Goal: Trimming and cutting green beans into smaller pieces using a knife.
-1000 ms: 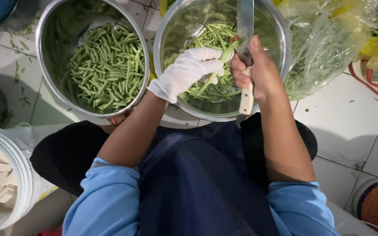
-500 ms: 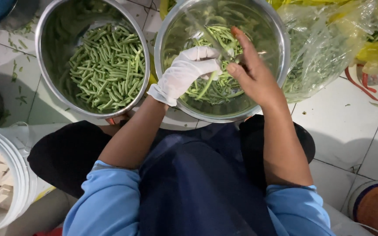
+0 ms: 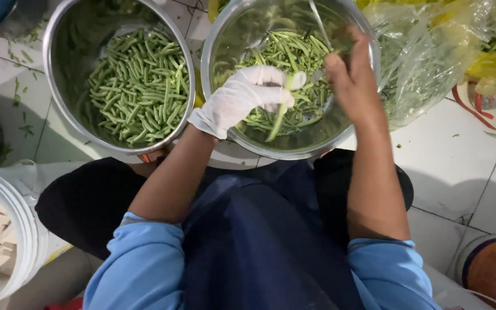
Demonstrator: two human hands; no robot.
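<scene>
White floor tiles (image 3: 449, 155), strewn with green trimmings, carry two steel bowls of green beans — the left bowl (image 3: 58, 86) and the right bowl (image 3: 225, 34) — with a plastic bag (image 3: 426, 63) alongside. The gloved left hand (image 3: 242, 97) pinches one bean (image 3: 278, 117) over the right bowl; the bare right hand (image 3: 354, 77) sits just beside it, gripping a knife (image 3: 318, 20) — blade up.

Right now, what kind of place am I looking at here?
Probably a working kitchen's prep area, with the work done low on a tiled floor. Two big steel bowls hold green beans, a white bucket holds pale cut blocks, and the gloved left hand holds a bean.
</scene>
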